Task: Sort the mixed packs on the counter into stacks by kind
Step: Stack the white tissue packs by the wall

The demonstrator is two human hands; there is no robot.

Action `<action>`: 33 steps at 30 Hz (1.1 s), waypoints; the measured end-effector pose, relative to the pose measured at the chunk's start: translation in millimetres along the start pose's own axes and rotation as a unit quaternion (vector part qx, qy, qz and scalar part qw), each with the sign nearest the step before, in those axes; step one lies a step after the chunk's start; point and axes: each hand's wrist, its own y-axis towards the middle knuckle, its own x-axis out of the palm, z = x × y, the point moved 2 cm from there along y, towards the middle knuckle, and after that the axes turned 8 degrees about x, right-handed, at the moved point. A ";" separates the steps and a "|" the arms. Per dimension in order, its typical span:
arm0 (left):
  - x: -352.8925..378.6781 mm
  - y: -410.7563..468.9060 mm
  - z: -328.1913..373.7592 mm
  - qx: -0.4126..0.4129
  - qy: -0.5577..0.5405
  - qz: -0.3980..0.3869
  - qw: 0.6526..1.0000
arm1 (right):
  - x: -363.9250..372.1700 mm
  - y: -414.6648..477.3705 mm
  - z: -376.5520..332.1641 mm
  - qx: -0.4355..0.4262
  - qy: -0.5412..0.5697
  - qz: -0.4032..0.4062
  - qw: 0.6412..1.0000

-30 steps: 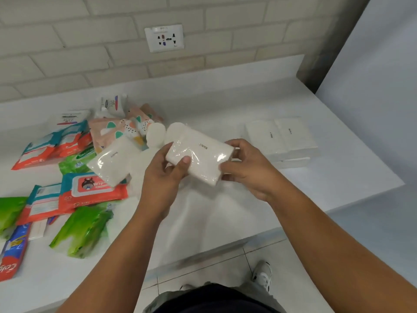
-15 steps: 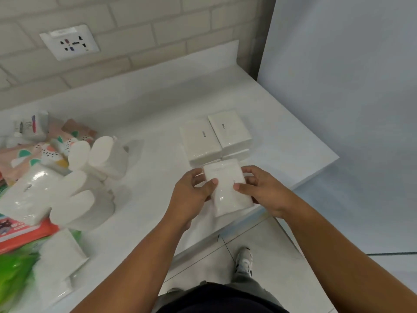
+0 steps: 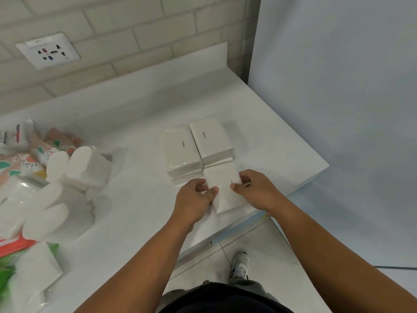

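White tissue pack (image 3: 225, 188) sits gripped at its sides by left hand (image 3: 194, 199) and right hand (image 3: 257, 190), just before two white stacks (image 3: 196, 145).

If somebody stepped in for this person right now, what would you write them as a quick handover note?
Left hand and right hand: both pinch one white pack by its sides, just in front of the two white stacks near the right end of the counter.
Done: white packs stand in two piles side by side.
Left: set this pack with them, then sort the mixed pile at the far left, where white, patterned, red and green packs lie jumbled.
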 end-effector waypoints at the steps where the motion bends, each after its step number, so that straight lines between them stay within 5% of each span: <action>1: 0.5 -0.3 1.6 0.003 0.008 0.005 1.000 | -1.1 1.7 -0.8 -0.004 -0.006 0.003 1.000; 15: 1.7 0.1 10.2 0.029 0.059 0.052 0.996 | -8.1 18.1 -8.7 -0.018 -0.067 0.020 0.997; 22: -48.6 -28.9 29.2 0.168 0.138 0.124 0.968 | 14.0 -12.3 -55.6 -0.218 -0.056 0.177 0.958; 25: -84.3 -44.3 32.3 0.217 0.128 0.177 0.951 | 44.3 -29.8 -86.6 -0.294 -0.031 0.144 0.944; 33: -208.3 -76.6 4.2 0.230 0.176 0.309 0.906 | 159.7 -57.4 -149.0 -0.327 -0.062 0.004 0.943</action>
